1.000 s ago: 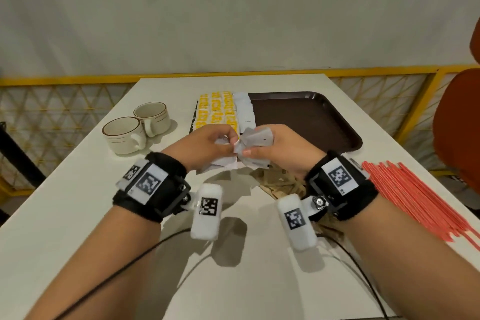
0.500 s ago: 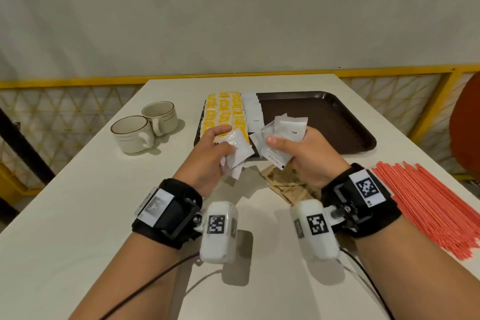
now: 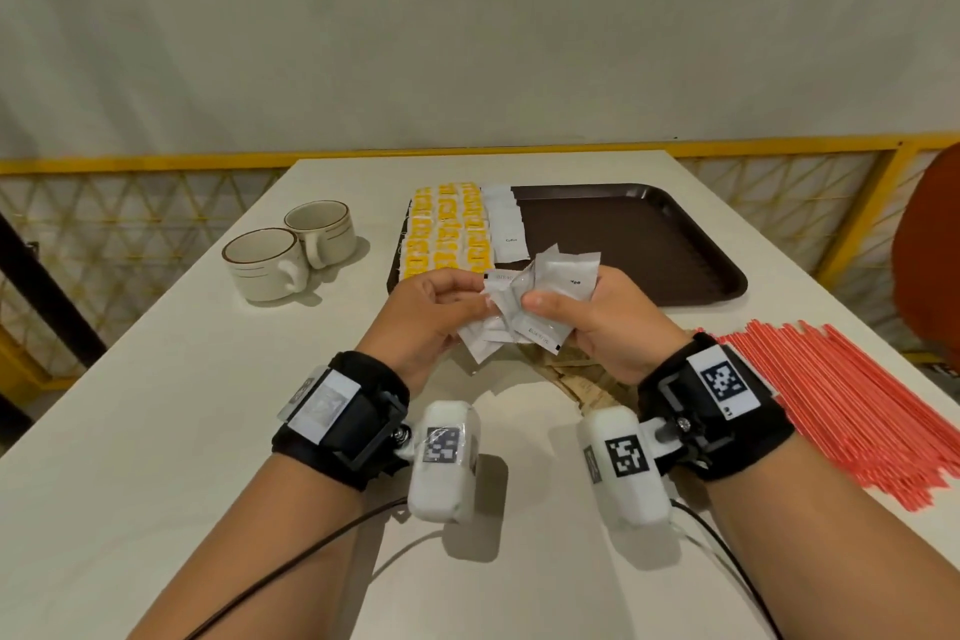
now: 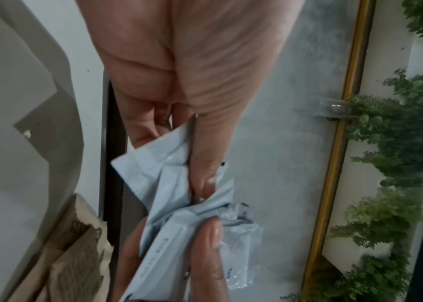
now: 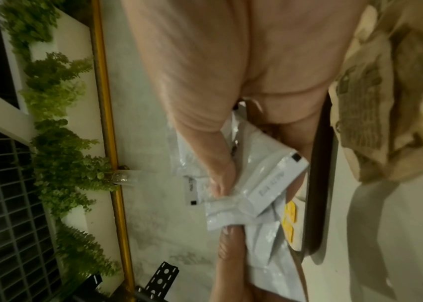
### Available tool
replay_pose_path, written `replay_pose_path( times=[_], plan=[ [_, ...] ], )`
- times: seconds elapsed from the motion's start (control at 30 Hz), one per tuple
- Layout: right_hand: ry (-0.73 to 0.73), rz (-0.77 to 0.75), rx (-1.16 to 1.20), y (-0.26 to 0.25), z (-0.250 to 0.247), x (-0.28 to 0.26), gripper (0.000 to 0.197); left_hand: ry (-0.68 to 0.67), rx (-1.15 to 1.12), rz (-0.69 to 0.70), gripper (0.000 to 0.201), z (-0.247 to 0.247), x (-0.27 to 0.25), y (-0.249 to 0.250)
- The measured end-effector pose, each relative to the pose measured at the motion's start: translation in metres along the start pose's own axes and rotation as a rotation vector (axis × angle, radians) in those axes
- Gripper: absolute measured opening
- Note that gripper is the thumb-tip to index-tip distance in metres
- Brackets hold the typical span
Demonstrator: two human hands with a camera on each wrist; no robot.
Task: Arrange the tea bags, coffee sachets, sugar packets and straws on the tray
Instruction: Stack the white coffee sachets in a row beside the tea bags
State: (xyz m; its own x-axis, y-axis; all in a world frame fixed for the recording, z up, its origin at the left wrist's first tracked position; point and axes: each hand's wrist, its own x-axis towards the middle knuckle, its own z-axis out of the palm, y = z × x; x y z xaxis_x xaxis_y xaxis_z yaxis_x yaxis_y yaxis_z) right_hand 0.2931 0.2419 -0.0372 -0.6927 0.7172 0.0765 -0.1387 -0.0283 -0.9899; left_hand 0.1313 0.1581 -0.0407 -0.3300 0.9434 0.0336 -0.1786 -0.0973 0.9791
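Both hands hold a bunch of white sachets (image 3: 530, 307) just in front of the brown tray (image 3: 649, 244). My left hand (image 3: 447, 307) pinches some of them (image 4: 169, 179) between thumb and fingers. My right hand (image 3: 587, 312) grips the rest (image 5: 261, 183), thumb on top. On the tray's left end lie rows of yellow tea bags (image 3: 447, 234) and a column of white sachets (image 3: 506, 229). Brown sugar packets (image 3: 576, 379) lie on the table under my right hand. Red straws (image 3: 852, 395) are spread on the table at the right.
Two cream cups (image 3: 291, 255) stand left of the tray. The white table (image 3: 156, 431) ends at a yellow railing (image 3: 156, 166) behind. An orange chair (image 3: 930, 265) stands at the right edge. Most of the tray's right part is bare.
The two hands, apart half a second ago with a bunch of sachets each, have come together again so the sachets meet between them.
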Motion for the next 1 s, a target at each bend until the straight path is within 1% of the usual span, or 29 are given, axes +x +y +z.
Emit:
replay_pose_path(
  times=[0.03, 0.07, 0.13, 0.17, 0.2, 0.23, 0.3, 0.37, 0.43, 0.5, 0.57, 0.67, 0.73, 0.87, 0.9, 1.0],
  plan=[
    [0.033, -0.002, 0.02, 0.0, -0.001, 0.0, 0.026, -0.015, -0.039, -0.009, 0.014, 0.0, 0.0, 0.001],
    [0.071, 0.0, 0.06, -0.001, -0.001, 0.001, 0.026, -0.039, -0.083, -0.021, 0.019, 0.0, 0.0, 0.002],
    [0.144, 0.016, 0.167, -0.002, -0.003, 0.003, 0.026, -0.09, -0.14, -0.057, 0.034, -0.001, 0.0, 0.002],
    [0.169, 0.026, 0.213, -0.002, -0.003, 0.004, 0.028, -0.104, -0.149, -0.072, 0.037, -0.001, 0.0, 0.002],
    [0.186, 0.037, 0.251, -0.003, -0.003, 0.005, 0.029, -0.1, -0.151, -0.078, 0.036, -0.002, 0.0, 0.001],
    [0.198, 0.044, 0.28, -0.003, -0.003, 0.005, 0.029, -0.075, -0.154, -0.073, 0.032, -0.002, 0.001, 0.0],
    [0.228, 0.052, 0.305, -0.003, -0.003, 0.005, 0.029, 0.021, -0.151, -0.045, 0.023, -0.004, 0.003, 0.0],
    [0.279, 0.046, 0.315, -0.005, -0.005, 0.006, 0.026, 0.102, -0.134, -0.021, 0.018, -0.007, 0.005, 0.0],
    [0.316, 0.033, 0.341, -0.006, -0.008, 0.006, 0.022, 0.143, -0.107, -0.007, 0.017, -0.012, 0.007, 0.001],
    [0.306, 0.027, 0.357, -0.006, -0.009, 0.005, 0.021, 0.176, -0.095, -0.01, 0.022, -0.014, 0.009, 0.001],
    [0.234, 0.038, 0.33, -0.006, -0.006, 0.004, 0.023, 0.186, -0.087, -0.03, 0.028, -0.015, 0.01, 0.002],
    [0.091, 0.07, 0.251, -0.003, 0.004, 0.0, 0.026, 0.106, -0.098, -0.035, 0.028, -0.01, 0.007, 0.004],
    [0.048, 0.08, 0.25, 0.001, 0.01, -0.001, 0.03, 0.038, -0.154, -0.026, 0.027, -0.003, 0.003, 0.004],
    [0.021, 0.069, 0.306, 0.004, 0.017, -0.001, 0.028, -0.099, -0.258, -0.074, 0.041, 0.01, 0.003, -0.004],
    [0.026, 0.06, 0.296, 0.003, 0.017, -0.001, 0.026, -0.113, -0.279, -0.082, 0.041, 0.012, 0.003, -0.005],
    [0.093, 0.046, 0.247, 0.001, 0.012, 0.0, 0.024, -0.035, -0.337, -0.057, 0.033, 0.005, 0.008, -0.008]
  ],
)
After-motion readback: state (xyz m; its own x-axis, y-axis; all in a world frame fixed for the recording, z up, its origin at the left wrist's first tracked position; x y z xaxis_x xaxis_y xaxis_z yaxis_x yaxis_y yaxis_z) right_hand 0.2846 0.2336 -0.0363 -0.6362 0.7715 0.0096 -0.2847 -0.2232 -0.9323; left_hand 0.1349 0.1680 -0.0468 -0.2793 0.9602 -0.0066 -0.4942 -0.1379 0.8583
